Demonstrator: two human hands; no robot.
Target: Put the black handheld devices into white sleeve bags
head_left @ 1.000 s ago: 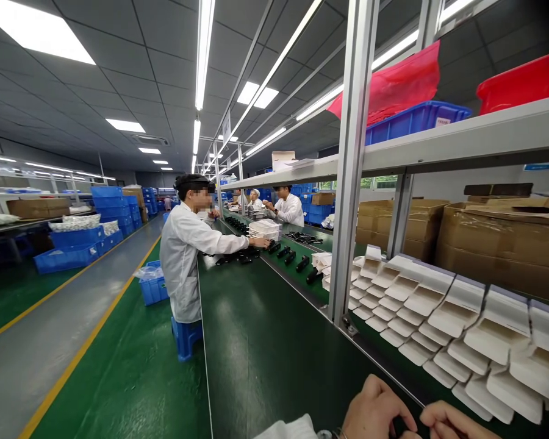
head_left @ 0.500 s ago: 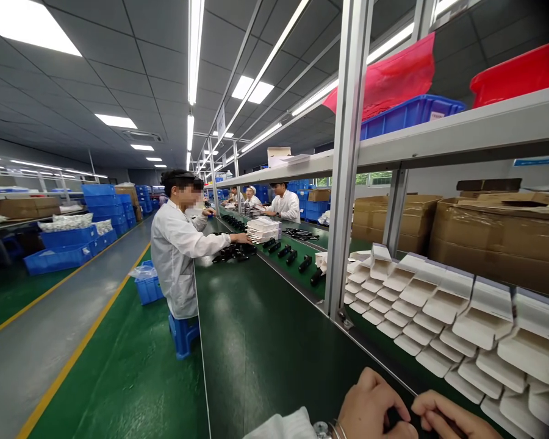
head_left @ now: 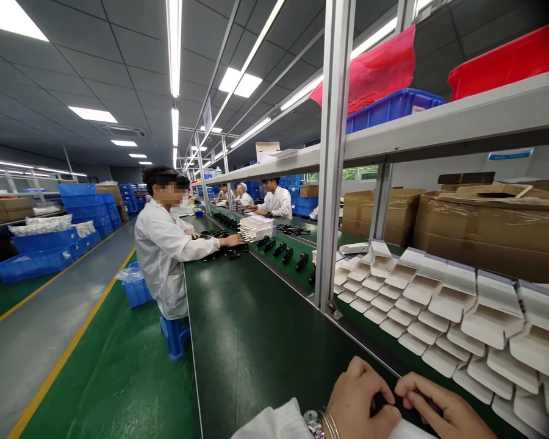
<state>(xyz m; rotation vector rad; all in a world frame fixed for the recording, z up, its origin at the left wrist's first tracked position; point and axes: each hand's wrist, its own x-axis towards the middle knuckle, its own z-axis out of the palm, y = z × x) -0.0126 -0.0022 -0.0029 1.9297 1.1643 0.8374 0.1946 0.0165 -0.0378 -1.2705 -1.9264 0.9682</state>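
My left hand (head_left: 361, 396), with a watch and bangles at its wrist, is at the bottom edge of the view above the green work surface (head_left: 251, 341). Its fingers are curled in, and whatever they grip is hidden. Close beside it, my right hand (head_left: 443, 405) has bent fingers pressed together, with their contents too hidden to name. A white patch shows below and between the two hands. Right of them, open white cardboard boxes (head_left: 462, 305) lie stacked in rows, flaps toward me.
A metal post (head_left: 333, 158) rises from the bench and carries a shelf (head_left: 439, 131) with a blue bin (head_left: 393, 108) and a red bin (head_left: 507, 61). Black devices (head_left: 287, 255) line the belt. A co-worker (head_left: 165, 244) in white sits at left; brown cartons (head_left: 485, 228) stand behind the boxes.
The view has turned slightly right, so most things sit further left. My hands stay close together, and a white patch now shows beneath them. The co-worker's raised hand has come down toward the black parts.
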